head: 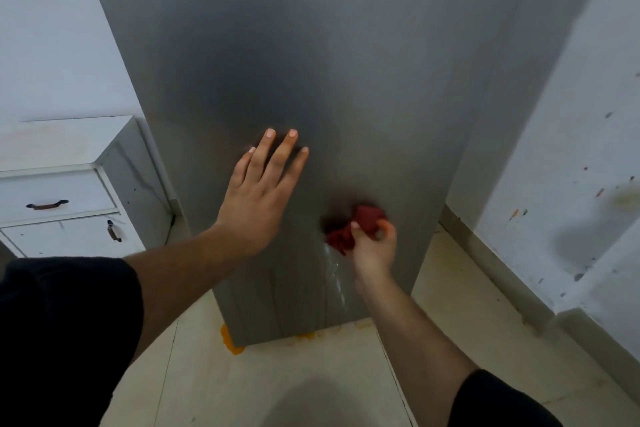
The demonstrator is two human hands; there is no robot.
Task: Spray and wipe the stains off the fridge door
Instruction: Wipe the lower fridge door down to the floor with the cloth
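The grey fridge door (311, 62) fills the middle of the view. My left hand (258, 198) lies flat against it, fingers spread, holding nothing. Lower and to the right, my right hand (375, 246) is closed on a crumpled dark red cloth (356, 227) that presses on the door. A wet whitish streak (334, 270) runs down the door just below the cloth, and thin drip lines reach the door's bottom edge. No spray bottle is in view.
A white cabinet (69, 163) with drawer handles stands to the left of the fridge. A spotted white wall (571, 149) is close on the right. Orange stains (230, 343) mark the pale tiled floor at the fridge's base.
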